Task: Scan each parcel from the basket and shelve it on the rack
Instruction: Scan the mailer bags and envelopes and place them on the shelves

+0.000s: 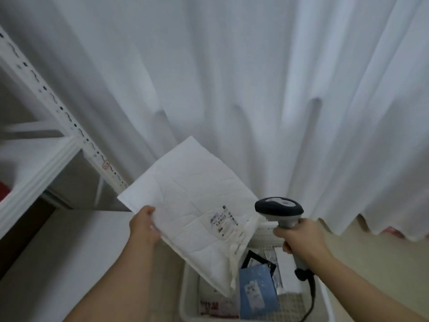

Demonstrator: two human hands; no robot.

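My left hand (pixel 144 226) grips the left edge of a large flat white parcel (pixel 185 201), held up tilted above the basket. A printed label (pixel 224 220) faces me near the parcel's right side. My right hand (pixel 299 237) is curled round the handle of a barcode scanner (pixel 278 209), whose dark head sits just right of the label. Below, the white basket (pixel 186 298) holds a blue parcel (pixel 257 291), a red and white parcel (pixel 210 306) and other packets.
A white metal rack (pixel 46 159) stands at the left with a shelf edge and a perforated upright. White curtains (pixel 232 77) hang behind. The scanner's black cable (pixel 311 296) runs down over the basket's right side. A red item (pixel 4 190) sits on the rack shelf.
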